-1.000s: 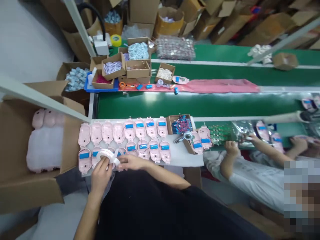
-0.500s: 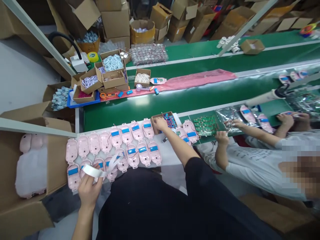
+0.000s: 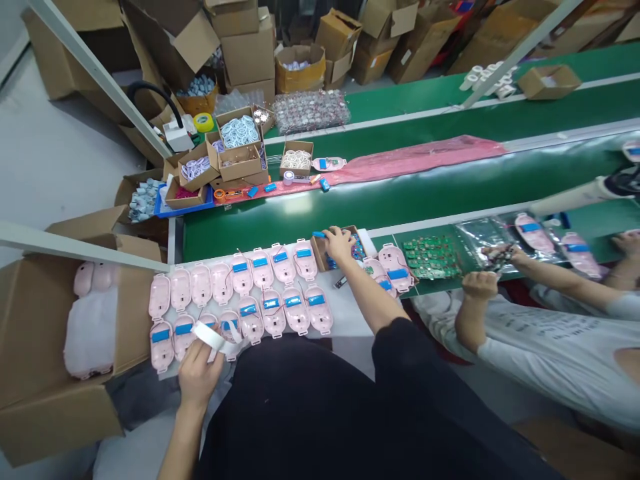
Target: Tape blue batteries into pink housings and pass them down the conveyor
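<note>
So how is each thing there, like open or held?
White ring-shaped tape roll: held in left hand, partly unrolled.
Small blue cylinder: seems pinched in right hand.
Small brown cardboard box: open.
Two rows of pink oval plastic shells: hollow side up.
Big brown cardboard box: open, things inside.
Green circuit boards: grouped together.

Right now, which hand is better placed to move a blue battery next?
Likely the right hand: it seems to hold a blue battery at the carton; the left hand holds white tape.

Head-worn view, facing forward, angled down
</note>
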Available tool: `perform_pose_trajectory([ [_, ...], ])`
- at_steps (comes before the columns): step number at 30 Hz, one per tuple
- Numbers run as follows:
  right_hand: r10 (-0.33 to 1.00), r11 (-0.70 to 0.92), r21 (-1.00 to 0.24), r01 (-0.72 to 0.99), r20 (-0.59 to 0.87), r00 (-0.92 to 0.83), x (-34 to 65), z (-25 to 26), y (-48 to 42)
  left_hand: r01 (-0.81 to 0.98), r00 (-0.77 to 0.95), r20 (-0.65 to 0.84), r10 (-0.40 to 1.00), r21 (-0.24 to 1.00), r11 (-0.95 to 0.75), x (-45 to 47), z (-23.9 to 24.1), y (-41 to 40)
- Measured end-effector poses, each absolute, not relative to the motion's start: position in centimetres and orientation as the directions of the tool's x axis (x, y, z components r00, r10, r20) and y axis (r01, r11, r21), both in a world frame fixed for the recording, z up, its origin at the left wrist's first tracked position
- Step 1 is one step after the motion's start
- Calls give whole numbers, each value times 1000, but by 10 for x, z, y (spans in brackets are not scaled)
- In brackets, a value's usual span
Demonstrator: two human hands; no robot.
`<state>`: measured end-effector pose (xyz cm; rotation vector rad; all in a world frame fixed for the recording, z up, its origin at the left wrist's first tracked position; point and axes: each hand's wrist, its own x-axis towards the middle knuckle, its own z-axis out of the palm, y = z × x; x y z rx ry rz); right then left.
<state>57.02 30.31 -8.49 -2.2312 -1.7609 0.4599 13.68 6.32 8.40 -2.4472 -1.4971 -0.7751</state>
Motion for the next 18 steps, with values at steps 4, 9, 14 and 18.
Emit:
perform_pose_trajectory([
  [4,991,105,-812,574,133,7,558,-55,255,864,380,456,804,135,-485,135,82,66],
  [9,997,39,-974,-225,53,-54,490,-38,182,846,425,384,820,153,-511,143,81,74],
  [14,977,-88,-971,-221,-41,-209,434,-13,141,835,515,237,824,78,-544,144,85,80],
  [18,895,36,-999,-20,42,-444,429,27,132,842,538,67,840,-16,-539,141,90,77],
])
